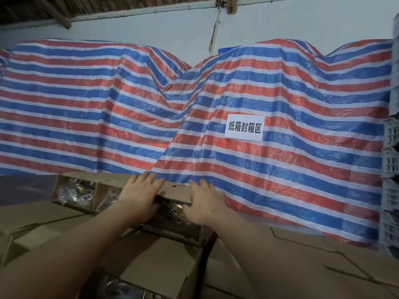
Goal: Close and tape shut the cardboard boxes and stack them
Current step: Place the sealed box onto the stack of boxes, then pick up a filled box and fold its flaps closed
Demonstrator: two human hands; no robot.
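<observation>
I see an open cardboard box (172, 212) just below the middle of the view, its far flap (174, 189) lying flat and something wrapped in clear plastic (172, 209) showing in the gap between my hands. My left hand (140, 195) lies on the box with fingers straight and spread, pressing the flap at its left end. My right hand (205, 201) does the same at the right end, fingers straight, holding nothing. At about 9 o'clock from the hands a second open box (77, 190) shows dividers and more plastic-wrapped goods. Toward 6 o'clock a nearer box (159, 268) stands with a flap raised, and flat cardboard (302, 266) spreads out toward 4 o'clock. Behind everything, from 10 to 2 o'clock, hangs a red, white and blue striped tarpaulin (108, 104) bearing a white paper sign (244, 127).
</observation>
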